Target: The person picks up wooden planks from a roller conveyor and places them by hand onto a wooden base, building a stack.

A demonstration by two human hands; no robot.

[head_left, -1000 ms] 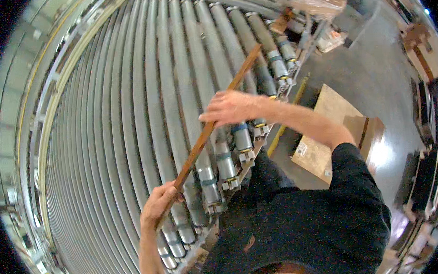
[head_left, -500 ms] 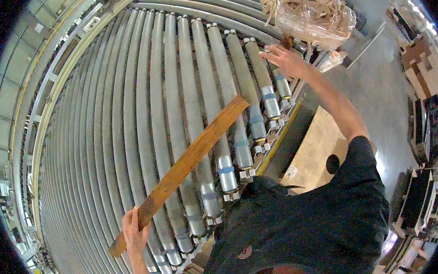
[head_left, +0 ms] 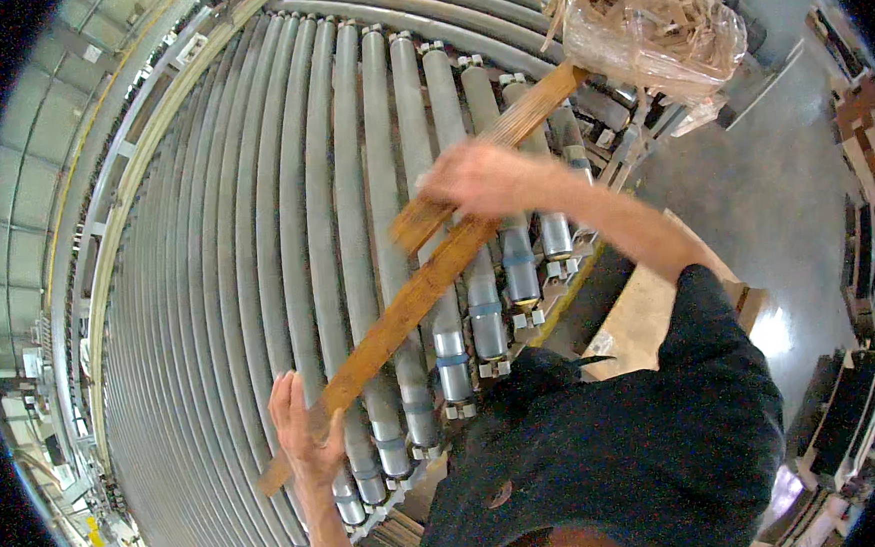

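Note:
My left hand (head_left: 302, 437) grips the lower end of a long brown wooden strip (head_left: 400, 316), which slants up to the right across a bank of grey tubes (head_left: 352, 178). Higher up, my right hand (head_left: 477, 176) is closed on a second wooden strip (head_left: 533, 112). That strip's far end reaches a plastic-wrapped bundle of wooden strips (head_left: 652, 20) at the upper right. The two strips overlap just below my right hand. My dark sleeve and shirt fill the lower right.
The long grey tubes lie side by side with metal end fittings (head_left: 482, 341) along their near ends. A flat sheet of cardboard (head_left: 645, 311) lies on the grey floor (head_left: 783, 192). Racks and boxes (head_left: 864, 117) stand at the far right.
My right hand has come back from the wrapped bundle with a second strip in it. My left hand still holds the first strip, which now sits a little higher.

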